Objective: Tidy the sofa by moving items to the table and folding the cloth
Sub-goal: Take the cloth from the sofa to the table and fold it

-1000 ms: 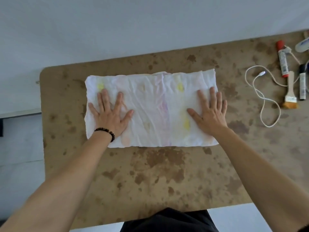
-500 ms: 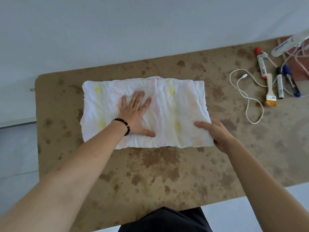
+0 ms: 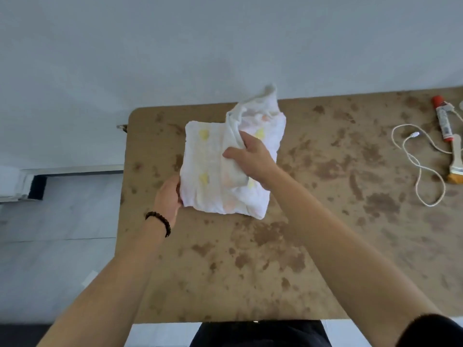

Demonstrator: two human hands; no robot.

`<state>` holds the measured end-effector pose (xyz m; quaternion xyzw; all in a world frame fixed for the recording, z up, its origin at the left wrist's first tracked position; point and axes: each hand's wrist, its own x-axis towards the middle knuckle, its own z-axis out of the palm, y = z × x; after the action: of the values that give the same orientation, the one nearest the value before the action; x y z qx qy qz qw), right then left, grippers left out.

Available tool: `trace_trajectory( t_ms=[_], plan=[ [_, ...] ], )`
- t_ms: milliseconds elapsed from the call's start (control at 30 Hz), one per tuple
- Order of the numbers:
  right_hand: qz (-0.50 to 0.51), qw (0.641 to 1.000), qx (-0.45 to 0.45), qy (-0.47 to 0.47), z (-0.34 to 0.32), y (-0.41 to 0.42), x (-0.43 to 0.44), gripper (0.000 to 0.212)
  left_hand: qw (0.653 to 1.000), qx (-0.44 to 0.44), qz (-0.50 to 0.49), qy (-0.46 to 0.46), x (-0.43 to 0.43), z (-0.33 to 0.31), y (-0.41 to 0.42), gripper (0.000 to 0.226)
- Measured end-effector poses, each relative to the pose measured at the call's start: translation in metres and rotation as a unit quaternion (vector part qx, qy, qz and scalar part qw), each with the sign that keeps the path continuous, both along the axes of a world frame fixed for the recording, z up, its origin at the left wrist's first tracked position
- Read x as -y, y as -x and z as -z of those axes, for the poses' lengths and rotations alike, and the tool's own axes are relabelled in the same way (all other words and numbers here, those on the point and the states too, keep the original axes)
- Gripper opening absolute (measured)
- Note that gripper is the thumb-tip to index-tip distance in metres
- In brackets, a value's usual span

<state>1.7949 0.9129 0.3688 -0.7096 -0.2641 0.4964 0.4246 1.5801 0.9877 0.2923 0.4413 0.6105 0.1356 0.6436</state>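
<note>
Near the right edge lie a white cable (image 3: 421, 169), a paintbrush (image 3: 456, 164) and perhaps a red-capped marker (image 3: 443, 120).

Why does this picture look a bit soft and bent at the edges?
Head view: wide-angle lens bows the table edge; soft, even light with no glare; the cloth under the right hand shows slight motion blur; the cable stays fairly crisp.

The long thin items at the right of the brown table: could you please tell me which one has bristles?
The wooden-handled paintbrush, with orange bristles at its near end. The red-capped white tube beyond it has a cap, and the white cable is just cord.
</note>
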Motion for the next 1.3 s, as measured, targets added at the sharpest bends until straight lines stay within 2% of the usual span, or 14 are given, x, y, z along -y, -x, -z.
trace_trajectory(
  t_ms=[100,167,200,333,433,500,567,600,667,733,967,1133,1200,1300],
  plan=[
    [-0.186,0.979,0.045,0.075,0.035,0.052,-0.037,0.06,0.995,0.072,-0.025,0.067,-0.001,-0.002,0.008,0.046],
    [-0.281,0.952,0.036,0.113,0.054,0.071,-0.037,0.061,0.991,0.077,-0.06,0.09,-0.005,-0.001,0.011,0.054],
    [-0.281,0.953,0.026,0.111,0.059,0.072,-0.033,0.062,0.99,0.074,-0.072,0.095,-0.007,0.0,0.012,0.056],
    [-0.072,0.997,-0.023,0.027,0.057,0.043,0.0,0.045,0.994,0.04,-0.056,0.083,-0.016,0.001,0.008,0.057],
    [0.096,0.989,0.106,0.038,0.056,0.011,0.027,0.035,0.998,-0.032,0.016,0.051,-0.02,-0.002,-0.004,0.077],
    [0.149,0.97,0.163,0.103,0.065,-0.001,0.041,0.047,0.996,-0.078,0.027,0.036,-0.02,0.002,-0.013,0.099],
    [0.131,0.968,0.113,0.184,0.075,0.0,0.048,0.072,0.992,-0.112,0.048,0.027,-0.011,0.004,-0.021,0.094],
    [0.112,0.968,0.066,0.212,0.079,0.004,0.05,0.08,0.992,-0.109,0.059,0.015,-0.003,0.004,-0.026,0.076],
    [0.094,0.97,0.001,0.225,0.082,0.016,0.056,0.074,0.994,-0.096,0.057,-0.017,0.016,0.009,-0.028,0.039],
    [0.106,0.972,0.003,0.211,0.083,0.026,0.067,0.064,0.995,-0.09,0.04,-0.019,0.038,0.009,-0.018,0.032],
    [0.034,0.969,0.017,0.245,0.085,0.056,0.142,0.066,0.997,-0.069,0.036,0.03,0.121,0.011,0.061,0.045],
    [-0.043,0.958,-0.085,0.271,0.088,0.072,0.189,0.082,0.986,-0.086,0.114,0.091,0.145,0.005,0.111,0.036],
    [-0.025,0.961,-0.085,0.262,0.089,0.073,0.19,0.09,0.984,-0.111,0.11,0.08,0.137,-0.003,0.113,0.049],
    [0.046,0.97,-0.047,0.234,0.085,0.071,0.172,0.09,0.986,-0.161,0.024,0.043,0.114,-0.01,0.095,0.07]
  ],
)
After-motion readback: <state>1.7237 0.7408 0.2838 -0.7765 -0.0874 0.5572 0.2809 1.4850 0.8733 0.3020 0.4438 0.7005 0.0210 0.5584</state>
